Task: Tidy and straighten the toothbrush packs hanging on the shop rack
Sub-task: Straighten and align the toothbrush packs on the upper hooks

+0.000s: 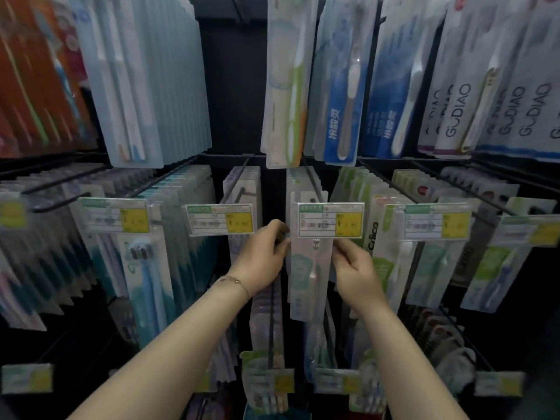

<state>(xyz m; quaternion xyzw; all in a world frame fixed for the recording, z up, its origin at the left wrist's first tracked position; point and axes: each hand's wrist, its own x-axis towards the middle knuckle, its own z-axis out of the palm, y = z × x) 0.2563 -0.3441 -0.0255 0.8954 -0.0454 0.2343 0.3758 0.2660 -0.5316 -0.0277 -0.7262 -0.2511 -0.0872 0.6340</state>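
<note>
Shop, toiletries display rack. Carded, clear-fronted toothbrush packs point(148, 286) hang in deep rows of identical items, one behind another, on long black wire peg hooks point(391, 181) against a dark back panel point(233, 86). Three tiers of hooks show. Hook ends carry clear plastic price-tag holders point(330, 220), each with a white label with a green strip, a yellow price box and barcode-like print, too blurred to read. Smaller blurred tags point(269, 380) of the same kind sit on the bottom tier. Stock is grouped by type: white packs printed GUDIAO point(457, 110) top right, blue packs point(342, 116) beside them, pale blue translucent packs point(151, 86) top left, orange-red packs point(36, 86) far left.
</note>
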